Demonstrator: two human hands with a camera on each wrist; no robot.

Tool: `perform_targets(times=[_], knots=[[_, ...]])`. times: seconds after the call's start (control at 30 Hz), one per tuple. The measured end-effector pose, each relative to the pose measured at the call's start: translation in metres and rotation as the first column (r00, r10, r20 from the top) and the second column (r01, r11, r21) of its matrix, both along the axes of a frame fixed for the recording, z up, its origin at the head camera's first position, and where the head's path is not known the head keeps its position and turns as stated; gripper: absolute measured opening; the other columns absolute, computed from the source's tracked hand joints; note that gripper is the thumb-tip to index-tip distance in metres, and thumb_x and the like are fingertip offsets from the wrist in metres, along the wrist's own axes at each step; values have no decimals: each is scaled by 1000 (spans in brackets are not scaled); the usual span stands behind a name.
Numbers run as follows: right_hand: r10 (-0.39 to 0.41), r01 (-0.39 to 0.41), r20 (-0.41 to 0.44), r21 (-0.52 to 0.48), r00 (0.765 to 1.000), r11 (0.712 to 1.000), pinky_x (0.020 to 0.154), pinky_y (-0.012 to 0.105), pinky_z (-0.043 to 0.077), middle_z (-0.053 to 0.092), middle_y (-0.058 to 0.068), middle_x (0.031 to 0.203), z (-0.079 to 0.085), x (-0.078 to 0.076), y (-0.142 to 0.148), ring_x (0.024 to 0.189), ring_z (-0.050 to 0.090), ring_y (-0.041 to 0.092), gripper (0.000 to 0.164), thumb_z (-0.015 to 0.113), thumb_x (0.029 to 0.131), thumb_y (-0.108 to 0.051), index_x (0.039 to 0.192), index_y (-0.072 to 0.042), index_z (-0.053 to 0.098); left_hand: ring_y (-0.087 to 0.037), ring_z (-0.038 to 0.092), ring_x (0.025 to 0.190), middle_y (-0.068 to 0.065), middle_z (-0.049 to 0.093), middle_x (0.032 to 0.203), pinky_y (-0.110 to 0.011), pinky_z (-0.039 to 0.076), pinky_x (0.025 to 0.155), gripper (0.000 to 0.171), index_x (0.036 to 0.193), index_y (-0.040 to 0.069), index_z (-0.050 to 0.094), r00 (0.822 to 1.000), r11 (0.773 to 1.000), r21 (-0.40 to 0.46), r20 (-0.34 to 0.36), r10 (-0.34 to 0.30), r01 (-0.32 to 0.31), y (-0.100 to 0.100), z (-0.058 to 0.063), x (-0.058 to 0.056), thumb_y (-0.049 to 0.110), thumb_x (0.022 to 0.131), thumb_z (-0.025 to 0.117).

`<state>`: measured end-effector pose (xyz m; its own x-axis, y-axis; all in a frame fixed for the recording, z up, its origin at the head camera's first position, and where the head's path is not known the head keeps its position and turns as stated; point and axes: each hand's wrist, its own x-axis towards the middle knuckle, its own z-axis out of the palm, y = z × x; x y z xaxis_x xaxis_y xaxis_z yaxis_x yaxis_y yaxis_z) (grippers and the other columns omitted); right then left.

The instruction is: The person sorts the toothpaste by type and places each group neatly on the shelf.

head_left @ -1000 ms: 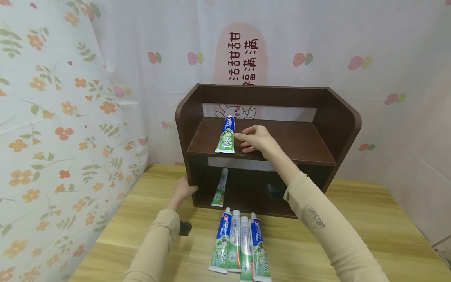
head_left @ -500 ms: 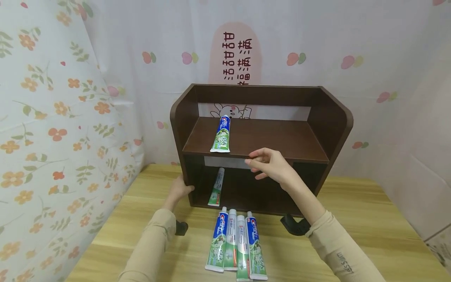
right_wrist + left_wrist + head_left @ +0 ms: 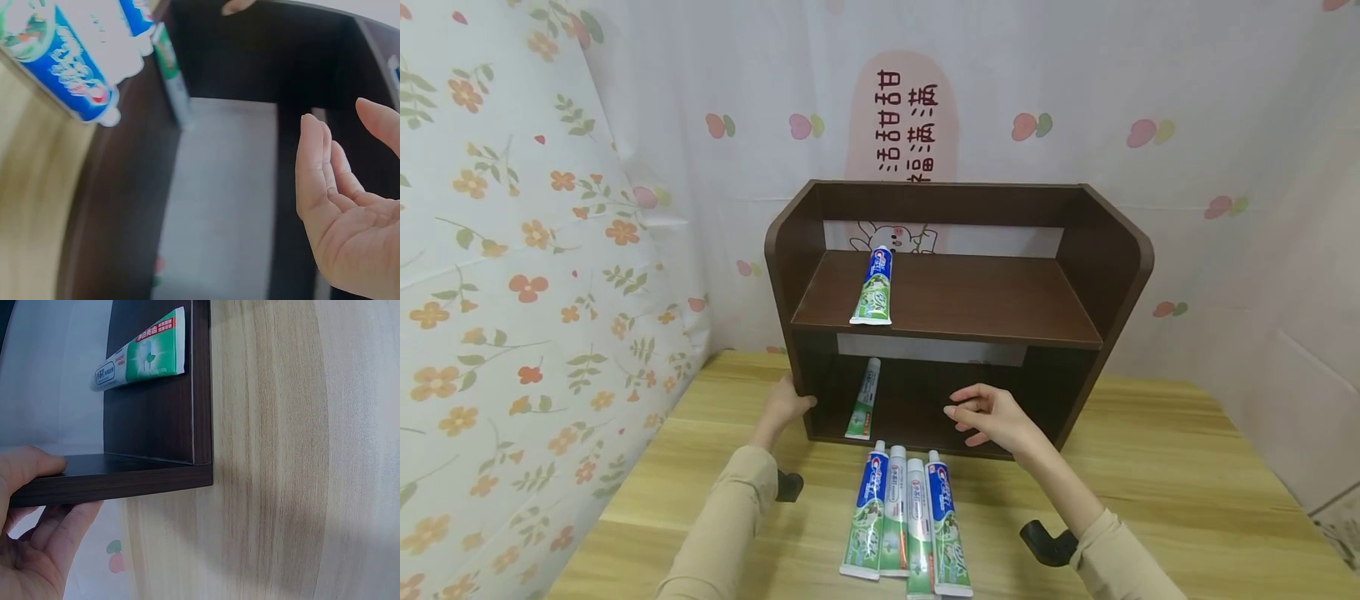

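My left hand grips the left side panel of a dark brown two-tier shelf. In the left wrist view the thumb lies on the panel's inner face and the fingers behind it. My right hand is in front of the lower tier, holding nothing, its fingers loosely bent and apart from the thumb. A blue-and-green toothpaste tube lies on the upper tier, left of centre. A white-and-green toothpaste tube lies on the lower tier near its left side.
Several toothpaste tubes, blue-green and white-green, lie side by side on the wooden table before the shelf. Floral cloth hangs at the left and more patterned cloth hangs behind. Dark camera mounts are at both wrists.
My right hand has moved away from the tube on the upper tier, down and to the right, to before the lower tier. The left hand has stayed on the panel.
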<state>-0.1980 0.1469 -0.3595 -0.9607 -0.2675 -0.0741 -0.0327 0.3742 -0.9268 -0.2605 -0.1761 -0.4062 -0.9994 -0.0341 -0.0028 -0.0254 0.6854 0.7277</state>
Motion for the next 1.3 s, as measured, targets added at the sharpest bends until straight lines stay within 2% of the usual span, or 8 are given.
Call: perform_targets(times=[0.3,0.4,0.43,0.63,0.9,1.03,1.17,1.3], knots=[[-8,14,116,-47,993,999,71,39,56,64,15,91,-48,7,3,73,63,16,51,64,84,-25,117,10,47,-43,57,103,-28,58,114,-48,49,83,54,122,-5,46,998,1000,2,-58,-28,28,-8,-18,-16,13,74,65],[-15,27,176,-68,984,997,70,38,56,63,13,86,-68,10,5,70,63,16,49,63,84,-21,117,11,46,-43,55,108,-28,56,118,-49,47,88,55,126,-3,44,1000,1000,23,-21,-20,20,-7,-16,-14,12,76,64],[-12,26,189,-71,982,997,69,38,56,63,13,85,-74,10,6,69,63,16,49,63,84,-20,117,12,45,-45,51,113,-29,53,122,-53,43,93,57,129,-4,41,1000,999,32,20,-15,14,-5,-10,-11,10,77,62],[8,8,233,-66,972,998,68,39,56,64,15,90,-99,18,9,74,65,18,52,66,82,-17,117,14,42,-46,53,108,-30,54,119,-51,47,87,57,127,-6,41,1000,1000,8,-3,-12,12,-4,-10,-11,11,76,63],[67,-59,277,-37,959,998,68,38,57,60,19,96,-109,30,6,74,63,15,66,72,77,-17,122,18,39,-46,49,114,-31,50,124,-52,43,93,55,128,-8,38,999,1000,18,49,-6,5,-1,0,0,9,80,59],[85,-80,258,-30,962,996,67,40,56,59,22,98,-112,35,3,75,64,16,69,72,77,-16,123,20,36,-47,48,115,-32,49,125,-52,42,94,55,129,-9,37,999,1000,22,40,-16,15,-1,-3,-2,8,81,57],[20,-28,246,32,969,999,64,38,56,60,20,94,-113,38,-7,72,63,16,65,71,77,-15,122,19,39,-46,46,117,-32,48,127,-53,41,96,56,130,-8,36,1000,999,42,27,-13,12,-1,-4,-2,6,80,57],[-74,35,224,175,972,984,56,30,53,59,12,84,-110,45,-20,65,57,14,58,71,76,-18,117,15,46,-46,47,117,-32,48,127,-54,41,96,56,130,-8,37,999,999,31,28,-17,16,0,-3,-1,5,80,56]])
